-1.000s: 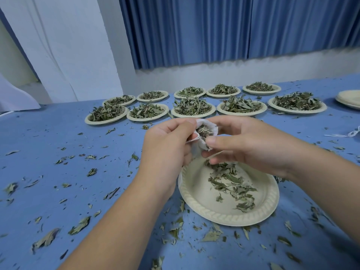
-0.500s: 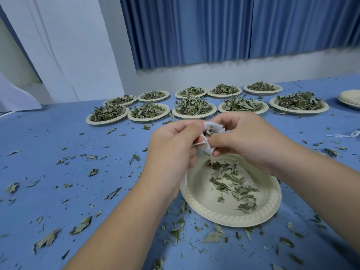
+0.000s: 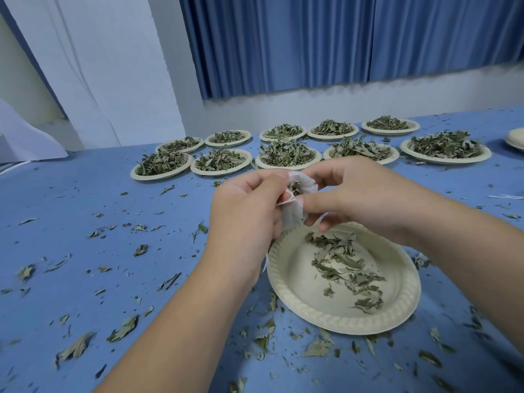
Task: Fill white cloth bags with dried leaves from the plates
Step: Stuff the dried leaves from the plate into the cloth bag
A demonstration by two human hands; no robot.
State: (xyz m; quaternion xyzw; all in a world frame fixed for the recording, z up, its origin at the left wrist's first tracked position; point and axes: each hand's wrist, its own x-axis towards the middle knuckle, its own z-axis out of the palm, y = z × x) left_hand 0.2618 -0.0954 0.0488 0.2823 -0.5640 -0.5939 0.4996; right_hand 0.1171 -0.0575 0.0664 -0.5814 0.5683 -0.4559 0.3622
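Observation:
A small white cloth bag with dried leaves showing in its mouth hangs between both hands, above the far rim of a cream paper plate. My left hand grips the bag's left side, fingers curled round the cloth. My right hand pinches the bag's right edge and its white drawstring. A thin scatter of dried leaves lies in the plate. The lower part of the bag is hidden behind my left hand.
Several paper plates heaped with dried leaves stand in two rows at the back of the blue table. A stack of bare plates sits at the far right. Loose leaf bits litter the cloth. White string lies right.
The bag's mouth has been drawn narrower between the hands. Both hands have stayed over the plate's far rim, shifting only slightly.

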